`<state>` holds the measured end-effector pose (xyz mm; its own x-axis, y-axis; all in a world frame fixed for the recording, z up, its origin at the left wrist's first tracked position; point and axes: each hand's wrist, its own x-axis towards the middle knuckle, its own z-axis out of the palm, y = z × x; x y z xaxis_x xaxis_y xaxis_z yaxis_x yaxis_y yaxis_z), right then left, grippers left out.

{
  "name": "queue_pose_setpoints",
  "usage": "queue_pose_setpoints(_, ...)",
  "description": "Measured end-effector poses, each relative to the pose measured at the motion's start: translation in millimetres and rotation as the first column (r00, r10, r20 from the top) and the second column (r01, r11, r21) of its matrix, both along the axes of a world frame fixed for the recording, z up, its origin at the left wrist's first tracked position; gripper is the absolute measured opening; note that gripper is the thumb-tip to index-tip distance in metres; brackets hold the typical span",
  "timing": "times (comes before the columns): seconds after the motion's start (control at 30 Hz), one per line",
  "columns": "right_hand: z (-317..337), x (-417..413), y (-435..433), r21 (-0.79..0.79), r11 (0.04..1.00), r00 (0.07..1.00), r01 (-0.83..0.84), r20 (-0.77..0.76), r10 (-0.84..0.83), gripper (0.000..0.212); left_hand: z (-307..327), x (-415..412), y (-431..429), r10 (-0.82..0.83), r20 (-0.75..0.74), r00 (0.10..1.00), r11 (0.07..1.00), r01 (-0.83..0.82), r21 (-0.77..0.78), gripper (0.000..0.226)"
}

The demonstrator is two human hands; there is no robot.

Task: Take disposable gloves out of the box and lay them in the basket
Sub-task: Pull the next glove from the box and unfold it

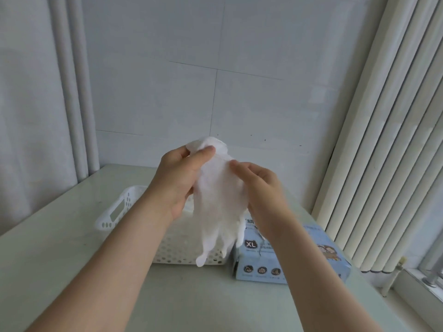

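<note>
A white disposable glove hangs in the air between my hands, cuff up, fingers drooping down. My left hand pinches its cuff between thumb and fingers. My right hand holds the glove's right edge, thumb on its front. Below them a white perforated plastic basket stands on the table, partly hidden by my left forearm. The blue glove box, marked XL, lies right of the basket, partly behind my right forearm.
The pale table runs to a white wall at the back. A grey curtain hangs at the left. Vertical blinds and a window sill lie close on the right.
</note>
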<state>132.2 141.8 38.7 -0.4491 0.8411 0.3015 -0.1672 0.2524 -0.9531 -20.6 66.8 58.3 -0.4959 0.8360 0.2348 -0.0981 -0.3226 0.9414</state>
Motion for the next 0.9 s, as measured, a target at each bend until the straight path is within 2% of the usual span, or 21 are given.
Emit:
queue_pose_setpoints(0.07, 1, -11, -2, 0.011, 0.999, 0.999, 0.031, -0.031, -0.031, 0.034, 1, -6, -2, 0.016, -0.003, 1.0, 0.999, -0.016, -0.039, 0.027)
queue_pose_setpoints(0.13, 4, -17, -3, 0.051, 0.998, 0.999, 0.039, -0.021, -0.038, 0.021, 3, -13, -6, -0.035, -0.009, 0.999, 0.995, 0.034, -0.097, 0.046)
queue_pose_setpoints(0.2, 9, -18, -5, 0.11, 0.994, 1.0, 0.008, 0.017, -0.009, 0.014, 4, -20, -10, -0.093, -0.054, 0.994, 0.98, 0.082, -0.18, 0.064)
queue_pose_setpoints(0.27, 11, -19, -6, 0.141, 0.988, 0.998, -0.062, 0.037, 0.057, 0.011, 3, -29, -11, -0.101, -0.112, 0.988, 0.966, 0.071, -0.247, 0.071)
queue_pose_setpoints(0.4, 11, -20, -3, 0.133, 0.976, 0.985, -0.173, 0.04, 0.169, 0.022, -4, -38, -9, -0.089, -0.191, 0.978, 0.958, 0.032, -0.285, 0.053)
queue_pose_setpoints(0.5, 9, -22, -2, 0.135, 0.967, 0.976, -0.217, 0.067, 0.209, 0.027, -10, -39, -7, -0.098, -0.255, 0.962, 0.983, 0.054, -0.173, 0.031)
queue_pose_setpoints(0.6, 8, -22, 0, 0.152, 0.963, 0.973, -0.222, 0.096, 0.209, 0.025, -8, -37, -7, -0.172, -0.285, 0.943, 0.984, 0.148, -0.103, 0.043)
queue_pose_setpoints(0.67, 8, -21, 0, 0.168, 0.966, 0.978, -0.195, 0.101, 0.18, 0.023, -8, -35, -8, -0.201, -0.317, 0.927, 0.979, 0.179, -0.095, 0.038)
queue_pose_setpoints(0.77, 8, -21, 0, 0.179, 0.973, 0.986, -0.148, 0.104, 0.131, 0.016, -9, -33, -7, -0.126, -0.31, 0.942, 0.99, 0.1, -0.101, 0.025)
queue_pose_setpoints(0.9, 7, -21, 2, 0.173, 0.975, 0.986, -0.14, 0.11, 0.122, 0.018, -11, -32, -5, -0.07, -0.274, 0.959, 0.993, 0.04, -0.114, 0.015)
